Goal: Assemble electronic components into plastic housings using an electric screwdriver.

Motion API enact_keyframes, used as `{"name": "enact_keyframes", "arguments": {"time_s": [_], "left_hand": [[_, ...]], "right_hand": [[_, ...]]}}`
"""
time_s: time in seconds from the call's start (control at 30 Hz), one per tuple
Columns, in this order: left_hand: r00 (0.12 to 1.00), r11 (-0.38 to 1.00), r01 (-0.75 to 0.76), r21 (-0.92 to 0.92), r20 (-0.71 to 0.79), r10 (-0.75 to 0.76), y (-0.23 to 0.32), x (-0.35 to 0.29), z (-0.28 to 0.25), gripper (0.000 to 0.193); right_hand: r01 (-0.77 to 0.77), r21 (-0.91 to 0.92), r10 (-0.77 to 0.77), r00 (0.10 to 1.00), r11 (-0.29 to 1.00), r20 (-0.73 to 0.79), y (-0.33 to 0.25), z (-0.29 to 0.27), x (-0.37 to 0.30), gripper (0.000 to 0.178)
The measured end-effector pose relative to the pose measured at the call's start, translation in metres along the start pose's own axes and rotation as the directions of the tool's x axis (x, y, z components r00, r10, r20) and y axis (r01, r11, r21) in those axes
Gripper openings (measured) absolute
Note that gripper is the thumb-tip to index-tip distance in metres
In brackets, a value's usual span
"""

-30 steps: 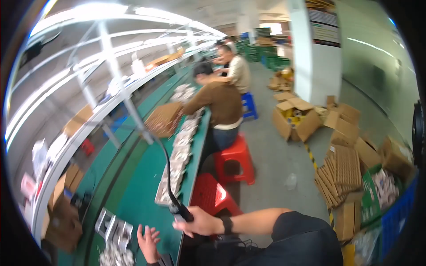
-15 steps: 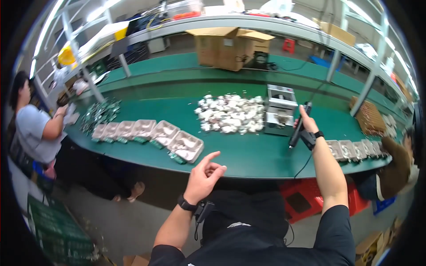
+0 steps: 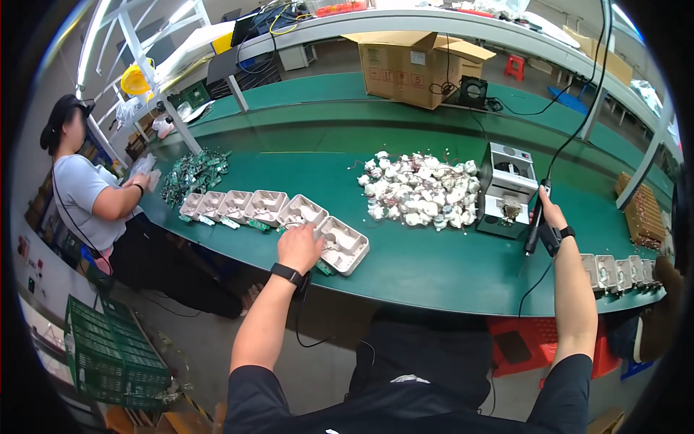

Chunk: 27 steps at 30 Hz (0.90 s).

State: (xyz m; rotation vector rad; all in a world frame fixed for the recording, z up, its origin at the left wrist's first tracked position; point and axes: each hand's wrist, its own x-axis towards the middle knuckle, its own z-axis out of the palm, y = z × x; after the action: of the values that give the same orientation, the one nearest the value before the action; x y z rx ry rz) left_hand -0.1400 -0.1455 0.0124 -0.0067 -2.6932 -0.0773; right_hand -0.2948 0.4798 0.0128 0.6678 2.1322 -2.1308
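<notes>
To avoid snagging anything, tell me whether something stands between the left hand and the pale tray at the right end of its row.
Nothing visible does: the left hand is right at the left side of the pale tray. Whether its fingertips touch it is unclear.

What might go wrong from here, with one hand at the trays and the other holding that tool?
The nearest pale tray sits by the front edge of the green bench, so a nudge from the left hand might tip it off. The black tool in the right hand is close beside the grey machine, and could knock it.
</notes>
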Motion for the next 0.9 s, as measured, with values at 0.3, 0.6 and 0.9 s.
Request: {"name": "enact_keyframes", "arguments": {"time_s": [0.3, 0.6, 0.9], "left_hand": [[0.972, 0.971, 0.22, 0.09, 0.061, -0.226, 0.017, 0.017, 0.008, 0.023], [0.938, 0.902, 0.347, -0.255, 0.105, -0.331, -0.027, 0.057, -0.013, 0.032], [0.87, 0.844, 0.478, 0.241, 0.001, -0.493, -0.212, 0.059, 0.029, 0.03]], "right_hand": [[0.57, -0.33, -0.651, 0.721, 0.753, -0.239, 0.036, 0.001, -0.035, 0.046], [0.639, -0.296, -0.66, 0.75, 0.71, 0.037, 0.088, 0.089, -0.226, 0.021], [0.694, -0.266, -0.482, 0.677, 0.669, 0.556, 0.067, 0.204, -0.252, 0.046]]}}
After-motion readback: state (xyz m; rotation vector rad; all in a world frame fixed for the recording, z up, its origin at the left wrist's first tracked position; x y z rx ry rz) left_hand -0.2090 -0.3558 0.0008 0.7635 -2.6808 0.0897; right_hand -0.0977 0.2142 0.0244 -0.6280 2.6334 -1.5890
